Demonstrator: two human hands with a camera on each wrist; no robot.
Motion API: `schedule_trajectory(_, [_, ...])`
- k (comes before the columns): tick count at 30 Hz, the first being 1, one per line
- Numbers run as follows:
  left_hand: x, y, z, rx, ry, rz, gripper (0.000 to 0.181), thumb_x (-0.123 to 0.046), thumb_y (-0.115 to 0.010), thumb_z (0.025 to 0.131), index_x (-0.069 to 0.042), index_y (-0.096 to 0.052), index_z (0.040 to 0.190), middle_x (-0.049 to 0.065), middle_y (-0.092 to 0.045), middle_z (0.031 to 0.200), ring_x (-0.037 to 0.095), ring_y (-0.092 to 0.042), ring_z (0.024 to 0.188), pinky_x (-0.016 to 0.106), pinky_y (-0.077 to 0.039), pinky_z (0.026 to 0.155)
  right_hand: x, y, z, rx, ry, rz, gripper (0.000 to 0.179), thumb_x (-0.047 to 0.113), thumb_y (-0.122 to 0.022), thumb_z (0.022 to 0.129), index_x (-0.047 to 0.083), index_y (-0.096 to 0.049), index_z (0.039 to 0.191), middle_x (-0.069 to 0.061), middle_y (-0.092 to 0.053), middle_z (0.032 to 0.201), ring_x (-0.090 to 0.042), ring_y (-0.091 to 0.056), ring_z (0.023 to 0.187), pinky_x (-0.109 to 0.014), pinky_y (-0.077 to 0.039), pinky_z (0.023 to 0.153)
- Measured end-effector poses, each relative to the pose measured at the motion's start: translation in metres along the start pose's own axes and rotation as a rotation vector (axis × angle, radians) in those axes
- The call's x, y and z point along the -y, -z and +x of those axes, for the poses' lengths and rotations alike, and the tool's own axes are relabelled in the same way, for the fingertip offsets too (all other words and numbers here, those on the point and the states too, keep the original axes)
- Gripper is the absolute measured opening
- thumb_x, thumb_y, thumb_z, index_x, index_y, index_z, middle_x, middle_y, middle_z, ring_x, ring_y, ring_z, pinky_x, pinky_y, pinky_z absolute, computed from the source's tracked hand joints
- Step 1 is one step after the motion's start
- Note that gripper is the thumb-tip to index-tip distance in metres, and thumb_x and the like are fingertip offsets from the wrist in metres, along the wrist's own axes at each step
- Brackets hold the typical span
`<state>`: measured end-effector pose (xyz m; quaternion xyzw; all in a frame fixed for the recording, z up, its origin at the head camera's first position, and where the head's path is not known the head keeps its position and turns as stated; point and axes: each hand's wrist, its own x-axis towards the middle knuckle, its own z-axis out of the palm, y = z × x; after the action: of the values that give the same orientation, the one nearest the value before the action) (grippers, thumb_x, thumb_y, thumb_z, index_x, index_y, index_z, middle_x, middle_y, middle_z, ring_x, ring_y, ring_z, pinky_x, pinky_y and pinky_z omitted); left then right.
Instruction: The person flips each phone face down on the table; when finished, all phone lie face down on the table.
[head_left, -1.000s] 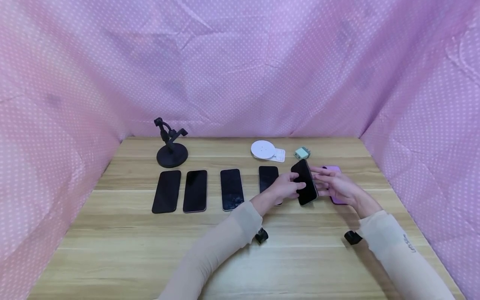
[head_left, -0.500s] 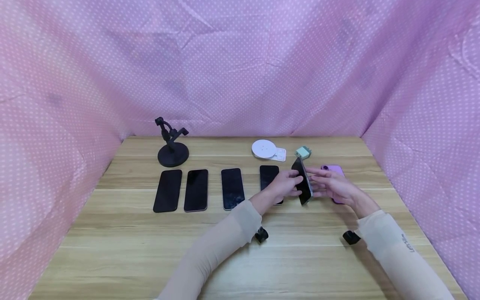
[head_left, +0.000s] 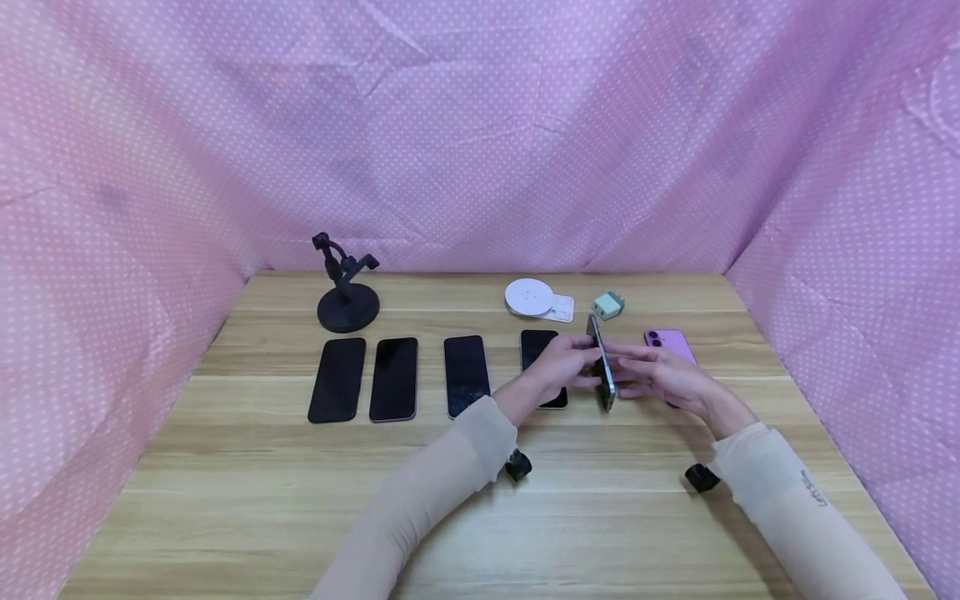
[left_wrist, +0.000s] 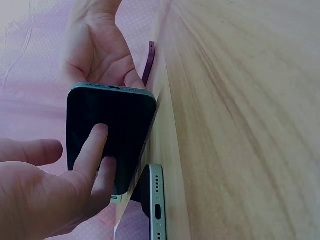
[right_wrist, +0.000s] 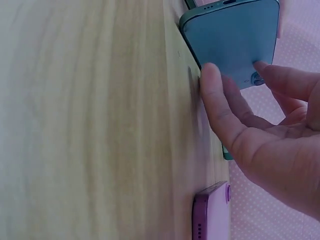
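A smartphone (head_left: pixel 602 367) with a black screen and a teal back (right_wrist: pixel 230 42) stands on its long edge, nearly upright, between both hands. On its screen side is my left hand (head_left: pixel 561 368); in the left wrist view, extended fingertips touch the glass. My right hand (head_left: pixel 667 379) is on the other side, its long straight fingers against the back in the right wrist view. Just left of the pair, another phone (head_left: pixel 536 346) lies screen up, partly covered by the left hand. A purple phone (head_left: pixel 677 343) lies back up beneath the right hand, its camera corner showing.
Three dark-screened phones lie in a row at left, the middle one being a phone (head_left: pixel 393 379). Behind them stands a black phone stand (head_left: pixel 348 304). A white round charging disc (head_left: pixel 528 297) and a pale green charger plug (head_left: pixel 607 305) sit at the back of the wooden table (head_left: pixel 300 500).
The held smartphone has turned from a leaning position with its screen showing to nearly edge-on. Both hands have shifted slightly left with it.
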<state>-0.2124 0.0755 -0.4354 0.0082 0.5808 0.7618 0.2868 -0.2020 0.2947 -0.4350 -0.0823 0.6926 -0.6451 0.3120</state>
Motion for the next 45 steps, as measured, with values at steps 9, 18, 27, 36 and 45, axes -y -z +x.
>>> schedule_trajectory(9, [0.002,0.001,0.0,-0.002,-0.004,0.077,0.037,-0.002,-0.062,0.1,0.002,-0.059,0.136,0.01,-0.067,0.118,0.026,-0.066,0.111,0.042,-0.06,0.088,0.0,0.001,-0.002,-0.003,-0.015,-0.047,0.057,0.023,-0.048,0.109,-0.001,-0.028,0.157,-0.027,-0.03,0.159,-0.031,-0.052,0.131,-0.049,-0.049,0.105])
schedule_trajectory(18, [0.006,0.003,0.002,-0.041,-0.011,0.03,0.044,0.005,-0.066,0.095,-0.001,-0.058,0.138,0.01,-0.067,0.114,0.028,-0.069,0.105,0.039,-0.062,0.081,0.004,0.002,-0.004,0.022,-0.039,0.029,0.061,0.021,-0.041,0.112,-0.003,-0.012,0.16,-0.028,-0.012,0.164,-0.033,-0.044,0.137,-0.054,-0.048,0.104])
schedule_trajectory(27, [0.006,0.003,-0.001,-0.092,-0.035,0.176,0.048,0.005,-0.07,0.093,-0.005,-0.056,0.138,0.008,-0.063,0.106,0.025,-0.072,0.083,0.034,-0.063,0.069,0.01,0.003,-0.008,-0.05,-0.086,0.047,0.065,0.023,-0.04,0.112,-0.002,-0.005,0.16,-0.027,-0.008,0.165,-0.049,-0.02,0.147,-0.056,-0.047,0.105])
schedule_trajectory(36, [0.007,0.005,-0.001,-0.056,0.006,0.266,0.06,0.006,-0.067,0.095,-0.003,-0.045,0.15,0.011,-0.06,0.117,0.024,-0.071,0.09,0.032,-0.063,0.074,0.007,0.005,-0.009,-0.065,-0.072,0.011,0.065,0.022,-0.042,0.111,-0.003,-0.006,0.16,-0.029,-0.009,0.164,-0.048,-0.021,0.146,-0.052,-0.044,0.109])
schedule_trajectory(45, [0.007,0.001,-0.004,-0.014,0.036,0.282,0.059,0.005,-0.066,0.096,0.002,-0.043,0.15,0.02,-0.051,0.141,0.03,-0.066,0.111,0.033,-0.061,0.081,0.007,0.008,-0.009,-0.109,-0.07,-0.019,0.062,0.019,-0.039,0.112,-0.006,-0.008,0.159,-0.033,-0.01,0.162,-0.048,-0.022,0.146,-0.047,-0.04,0.113])
